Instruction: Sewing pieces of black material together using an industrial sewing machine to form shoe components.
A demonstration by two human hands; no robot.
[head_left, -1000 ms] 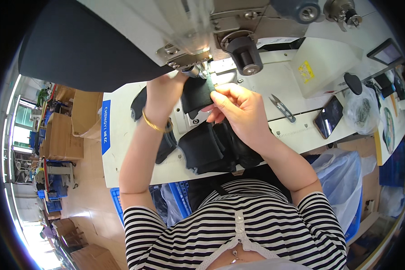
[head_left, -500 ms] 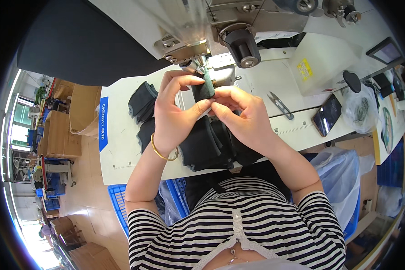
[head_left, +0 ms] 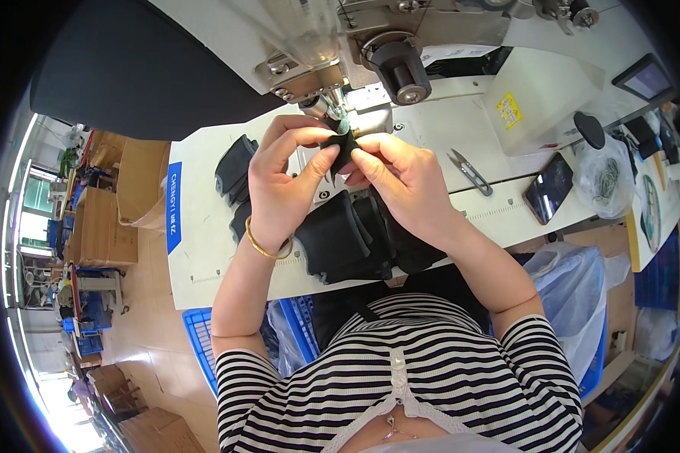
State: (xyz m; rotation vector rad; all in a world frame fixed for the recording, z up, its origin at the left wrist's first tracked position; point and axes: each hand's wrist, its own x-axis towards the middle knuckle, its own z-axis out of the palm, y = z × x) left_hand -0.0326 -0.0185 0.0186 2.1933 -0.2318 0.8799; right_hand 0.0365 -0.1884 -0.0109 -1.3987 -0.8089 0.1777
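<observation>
A small dark fabric piece [head_left: 341, 155] with a greenish-grey end is held at the presser foot of a sewing machine [head_left: 326, 102]. My left hand [head_left: 285, 162] pinches its left edge between thumb and fingers. On the opposite edge, my right hand [head_left: 400, 177] pinches it with thumb and forefinger, its other fingers curled beneath. The far end of the piece runs under the foot, where the needle cannot be made out. Below my hands lie stacked black fabric pieces [head_left: 340, 241], and another black stack [head_left: 236, 167] sits left of my left hand.
Thread snips [head_left: 471, 173] and a phone [head_left: 548, 190] lie on the white table [head_left: 204, 260] to the right. Beyond them is a clear plastic bag [head_left: 606, 181]. The machine's black cylindrical part [head_left: 400, 72] overhangs my right hand. Blue baskets [head_left: 200, 336] stand below the table.
Both hands have shifted slightly around the fabric piece, which is now folded or pinched narrower at its near end. Less of its greenish face shows.
</observation>
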